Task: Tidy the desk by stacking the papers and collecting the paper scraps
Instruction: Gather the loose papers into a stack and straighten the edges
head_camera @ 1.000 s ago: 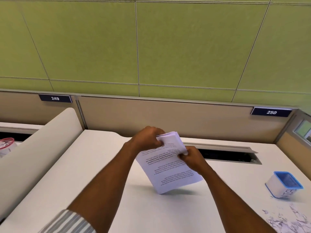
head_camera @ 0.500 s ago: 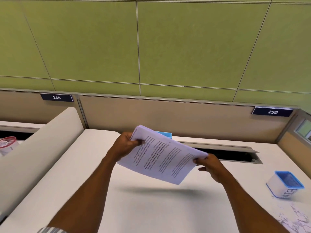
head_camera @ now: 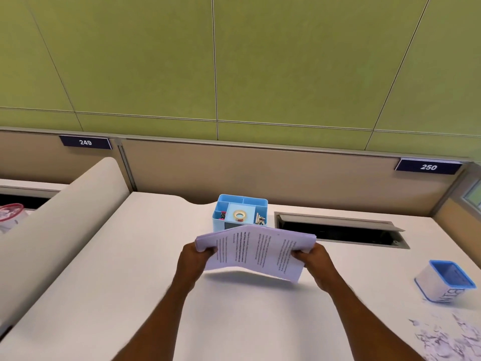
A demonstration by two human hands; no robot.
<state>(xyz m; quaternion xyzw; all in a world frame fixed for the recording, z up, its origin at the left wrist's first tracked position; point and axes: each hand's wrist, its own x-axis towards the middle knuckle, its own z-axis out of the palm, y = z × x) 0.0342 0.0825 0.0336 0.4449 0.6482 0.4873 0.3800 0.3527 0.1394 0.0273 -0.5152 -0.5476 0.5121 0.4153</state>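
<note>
2 edges of the papers (head_camera: 256, 250) are gripped above the counter (head_camera: 130, 282): left hand (head_camera: 194, 259) on left edge, right hand (head_camera: 316, 259) on right.

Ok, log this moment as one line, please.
phase: stacking papers | left hand: grips paper stack left end | right hand: grips right end | paper stack: held above desk, bowed | paper scraps: uncollected on desk, right

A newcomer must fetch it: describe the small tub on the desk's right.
Find the plate marked 250; below it, on the right side of the white desk, a white tub sits just beyond the paper scraps. Unlike the all-blue divided organizer at the back, it has a blue rim, one compartment and dark lettering.
</note>
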